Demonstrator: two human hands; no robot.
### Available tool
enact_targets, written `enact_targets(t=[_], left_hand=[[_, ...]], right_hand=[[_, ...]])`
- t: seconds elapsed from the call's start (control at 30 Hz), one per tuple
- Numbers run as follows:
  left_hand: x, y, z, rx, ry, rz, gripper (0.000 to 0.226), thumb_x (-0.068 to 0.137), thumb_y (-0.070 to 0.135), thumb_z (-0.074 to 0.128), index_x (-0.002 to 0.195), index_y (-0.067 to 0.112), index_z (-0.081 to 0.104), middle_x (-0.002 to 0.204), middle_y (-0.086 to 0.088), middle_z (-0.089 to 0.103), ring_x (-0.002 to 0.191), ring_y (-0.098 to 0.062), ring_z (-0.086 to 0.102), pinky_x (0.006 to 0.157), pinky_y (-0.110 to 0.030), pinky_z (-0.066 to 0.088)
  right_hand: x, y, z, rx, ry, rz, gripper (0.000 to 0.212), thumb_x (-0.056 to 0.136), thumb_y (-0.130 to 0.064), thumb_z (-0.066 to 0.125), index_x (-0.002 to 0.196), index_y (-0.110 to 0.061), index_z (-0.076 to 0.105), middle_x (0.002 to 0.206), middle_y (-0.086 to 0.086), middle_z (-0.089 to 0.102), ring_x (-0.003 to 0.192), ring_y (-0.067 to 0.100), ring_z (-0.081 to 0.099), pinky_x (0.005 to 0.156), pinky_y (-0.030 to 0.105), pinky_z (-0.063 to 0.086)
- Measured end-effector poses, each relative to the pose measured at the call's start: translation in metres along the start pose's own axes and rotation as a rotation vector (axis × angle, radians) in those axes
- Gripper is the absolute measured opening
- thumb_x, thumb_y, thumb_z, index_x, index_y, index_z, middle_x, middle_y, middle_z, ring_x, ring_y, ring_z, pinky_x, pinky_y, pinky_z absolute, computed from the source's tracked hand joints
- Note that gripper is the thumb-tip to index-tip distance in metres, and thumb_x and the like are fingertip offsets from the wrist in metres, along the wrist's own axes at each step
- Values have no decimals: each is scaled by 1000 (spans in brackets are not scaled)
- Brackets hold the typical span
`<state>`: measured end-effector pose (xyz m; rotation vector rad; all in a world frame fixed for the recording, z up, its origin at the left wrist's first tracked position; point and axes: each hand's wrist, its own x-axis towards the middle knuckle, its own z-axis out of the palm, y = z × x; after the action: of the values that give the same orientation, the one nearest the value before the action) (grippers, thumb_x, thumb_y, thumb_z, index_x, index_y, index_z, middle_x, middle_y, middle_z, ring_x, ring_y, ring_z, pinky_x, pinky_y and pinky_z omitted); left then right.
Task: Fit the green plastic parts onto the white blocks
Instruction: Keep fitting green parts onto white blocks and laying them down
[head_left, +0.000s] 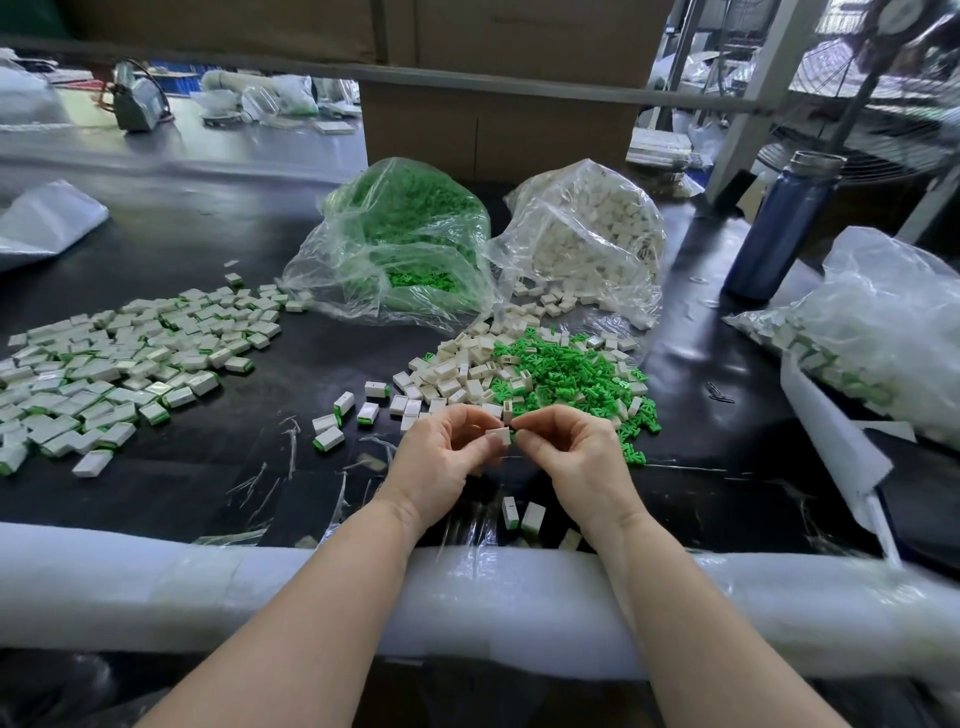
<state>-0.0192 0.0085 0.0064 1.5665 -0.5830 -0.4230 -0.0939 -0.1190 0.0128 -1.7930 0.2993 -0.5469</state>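
Left hand (441, 457) pinches white block (497, 435) | right hand (571, 452) pinches – seemingly – green part (513, 434) against it

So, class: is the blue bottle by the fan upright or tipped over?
Upright. The blue bottle stands on its base on the table, its metal neck pointing up.

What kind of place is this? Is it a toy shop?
More likely a small factory workbench. Big bags of green parts and white blocks sit open, a large pile of finished pieces is spread out, and stacked cardboard boxes stand behind.
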Motion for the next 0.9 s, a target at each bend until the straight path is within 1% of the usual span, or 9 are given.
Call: enact_targets(t=[0.1, 0.2, 0.27, 0.37, 0.53, 0.63, 0.77, 0.83, 0.9], left_hand=[[0, 1, 2, 27, -11, 10, 11, 86, 6, 62, 87, 16, 67, 78, -3, 69, 67, -3, 65, 62, -11, 48], [0, 2, 3, 17, 13, 5, 17, 88, 0, 58, 82, 14, 67, 73, -2, 65, 62, 1, 63, 61, -12, 49], [-1, 2, 4, 39, 19, 10, 18, 87, -1, 57, 82, 12, 67, 72, 0, 64, 60, 3, 61, 60, -11, 49], [-2, 3, 4, 74, 16, 18, 20, 87, -2, 59, 80, 14, 68, 70, 3, 64, 59, 5, 60, 59, -9, 47], [-2, 4, 4, 88, -6, 4, 22, 86, -3, 59, 77, 15, 68, 72, 2, 66, 61, 3, 62, 62, -10, 49], [-3, 4, 3, 100, -29, 1, 21, 86, -4, 58, 78, 13, 68, 72, 1, 66, 60, 2, 61, 64, -11, 50], [-3, 5, 3, 151, -76, 13, 21, 86, -4, 58, 78, 13, 67, 66, 6, 63, 56, 3, 58, 64, -10, 49], [-3, 5, 2, 153, -66, 14, 22, 86, -2, 59, 78, 16, 68, 67, 6, 64, 60, -1, 60, 66, -12, 50], [-3, 5, 3, 131, -38, 21, 22, 87, 0, 59, 79, 19, 68, 72, 3, 66, 68, -6, 62, 71, -14, 51]], right_hand=[[0, 0, 0, -3, 6, 24, 24, 79, 4, 67, 72, -18, 64, 73, 2, 66, 69, 10, 61, 68, 16, 51], [0, 0, 1, 6, -1, 44, 25, 77, 6, 68, 70, -17, 64, 71, 3, 65, 67, 9, 59, 66, 18, 51], [0, 0, 1, 9, -8, 55, 25, 76, 6, 69, 69, -17, 63, 72, 4, 64, 68, 12, 59, 66, 22, 51], [0, 0, 1, 6, -16, 79, 25, 74, 7, 70, 67, -16, 62, 70, 5, 63, 67, 14, 58, 67, 26, 51], [1, 0, 0, -9, -34, 93, 25, 73, 7, 71, 66, -16, 63, 63, -1, 62, 57, 3, 57, 59, 17, 49], [0, 1, 0, 5, -44, 113, 25, 73, 7, 71, 65, -15, 63, 61, -2, 62, 55, 4, 56, 59, 19, 49], [-1, 0, -1, 3, -65, 115, 22, 71, 5, 73, 65, -14, 64, 61, -2, 63, 55, 4, 57, 59, 18, 50], [-1, 1, -1, 18, -56, 117, 22, 71, 5, 73, 66, -14, 64, 62, -1, 63, 56, 4, 57, 59, 19, 49], [0, 1, -1, 58, -29, 120, 20, 72, 5, 73, 68, -13, 64, 64, 1, 64, 57, 6, 58, 59, 19, 49]])
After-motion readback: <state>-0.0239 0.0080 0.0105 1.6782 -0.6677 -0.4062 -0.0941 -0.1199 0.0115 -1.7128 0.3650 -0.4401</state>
